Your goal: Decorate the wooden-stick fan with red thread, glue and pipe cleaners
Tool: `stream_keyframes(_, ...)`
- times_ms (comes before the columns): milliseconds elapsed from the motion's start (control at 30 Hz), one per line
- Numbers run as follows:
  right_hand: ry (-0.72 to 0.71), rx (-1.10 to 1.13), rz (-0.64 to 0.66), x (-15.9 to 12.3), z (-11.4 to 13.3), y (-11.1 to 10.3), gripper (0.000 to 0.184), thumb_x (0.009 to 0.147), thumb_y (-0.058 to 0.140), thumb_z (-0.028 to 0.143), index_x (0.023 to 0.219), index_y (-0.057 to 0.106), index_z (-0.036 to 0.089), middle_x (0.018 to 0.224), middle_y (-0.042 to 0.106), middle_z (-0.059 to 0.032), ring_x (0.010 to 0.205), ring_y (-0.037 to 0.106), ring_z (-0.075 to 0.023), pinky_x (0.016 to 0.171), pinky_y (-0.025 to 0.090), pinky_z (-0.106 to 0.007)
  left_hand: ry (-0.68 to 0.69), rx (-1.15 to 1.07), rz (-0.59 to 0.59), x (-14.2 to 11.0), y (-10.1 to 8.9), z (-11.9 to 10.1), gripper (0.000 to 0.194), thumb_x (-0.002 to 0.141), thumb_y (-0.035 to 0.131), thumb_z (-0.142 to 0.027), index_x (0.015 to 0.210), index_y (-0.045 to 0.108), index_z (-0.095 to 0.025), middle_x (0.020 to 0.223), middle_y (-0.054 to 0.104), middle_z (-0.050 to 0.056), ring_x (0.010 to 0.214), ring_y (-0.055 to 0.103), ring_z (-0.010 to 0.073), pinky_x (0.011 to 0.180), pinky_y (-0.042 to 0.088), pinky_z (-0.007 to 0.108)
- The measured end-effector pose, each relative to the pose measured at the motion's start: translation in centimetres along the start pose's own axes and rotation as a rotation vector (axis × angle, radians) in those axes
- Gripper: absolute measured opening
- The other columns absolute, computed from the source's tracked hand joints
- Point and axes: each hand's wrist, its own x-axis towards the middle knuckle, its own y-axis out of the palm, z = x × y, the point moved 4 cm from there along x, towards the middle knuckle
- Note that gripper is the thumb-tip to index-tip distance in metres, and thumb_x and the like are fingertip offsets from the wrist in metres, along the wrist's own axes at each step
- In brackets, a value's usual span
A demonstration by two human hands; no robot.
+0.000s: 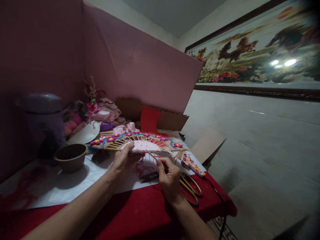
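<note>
A handmade fan (140,145) with thin wooden ribs is held over the table. Pink flowers with yellow middles and a wavy blue line run along its curved rim, and pink dotted cloth covers its inner part. My left hand (123,156) grips the fan at its lower left edge, thumb on the cloth. Pinched in my right hand (168,176) is a thin wooden stick (153,156), its far end at the fan's lower edge. Scissors (191,188) with gold handles lie beside my right hand, their dark blades partly behind it.
A brown bowl (70,156) stands at the left on white paper (57,193) over a red tablecloth (130,213). A flower-patterned glue gun (192,165) with a black cord lies at the right. Cloth scraps, a paper plate (86,132) and cardboard (172,120) are behind.
</note>
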Motion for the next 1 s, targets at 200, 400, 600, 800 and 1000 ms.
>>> stream_keyframes(200, -0.030, 0.011, 0.032, 0.16, 0.09, 0.33, 0.018, 0.091, 0.048, 0.025, 0.082, 0.061, 0.017, 0.069, 0.062, -0.0007, 0.063, 0.057, -0.0136, 0.060, 0.039, -0.023, -0.010, 0.010, 0.010, 0.01, -0.04, -0.01, 0.009, 0.079, 0.055, -0.017, 0.083, 0.058, -0.010, 0.060, 0.069, 0.008, 0.052, 0.067, 0.0186, 0.054, 0.056, 0.028)
stream_keyframes(400, -0.014, -0.002, -0.022, -0.19, -0.17, -0.08, 0.018, 0.091, 0.048, 0.026, 0.080, 0.059, 0.017, 0.060, 0.055, 0.0018, 0.053, 0.051, -0.0118, 0.053, 0.035, -0.023, -0.007, 0.009, -0.012, 0.15, -0.19, 0.02, 0.006, 0.078, 0.056, -0.017, 0.080, 0.057, -0.012, 0.059, 0.068, 0.006, 0.051, 0.066, 0.0188, 0.055, 0.056, 0.031)
stream_keyframes(600, -0.037, -0.007, 0.020, -0.26, 0.19, -0.14, 0.018, 0.090, 0.049, 0.026, 0.078, 0.061, 0.017, 0.064, 0.058, 0.0000, 0.057, 0.053, -0.0122, 0.056, 0.035, -0.023, -0.046, 0.035, -0.013, 0.12, -0.20, -0.02, 0.004, 0.080, 0.054, -0.017, 0.081, 0.055, -0.013, 0.057, 0.068, 0.007, 0.049, 0.066, 0.0206, 0.047, 0.053, 0.028)
stream_keyframes(800, -0.034, -0.031, 0.034, -0.36, 0.12, -0.57, 0.023, 0.088, 0.050, 0.027, 0.069, 0.057, 0.016, 0.053, 0.046, 0.0030, 0.048, 0.042, -0.0100, 0.049, 0.029, -0.023, -0.065, 0.062, -0.024, 0.41, -0.40, 0.06, 0.008, 0.081, 0.052, -0.019, 0.082, 0.057, -0.013, 0.055, 0.066, 0.005, 0.042, 0.063, 0.0192, 0.041, 0.050, 0.026)
stream_keyframes(1000, -0.021, -0.029, 0.041, -0.47, -0.07, -0.66, 0.023, 0.088, 0.050, 0.027, 0.068, 0.057, 0.017, 0.054, 0.047, 0.0023, 0.049, 0.043, -0.0105, 0.049, 0.030, -0.023, -0.012, 0.062, 0.003, 0.53, -0.52, 0.06, 0.009, 0.081, 0.053, -0.020, 0.084, 0.058, -0.012, 0.058, 0.067, 0.006, 0.042, 0.062, 0.0170, 0.042, 0.050, 0.025)
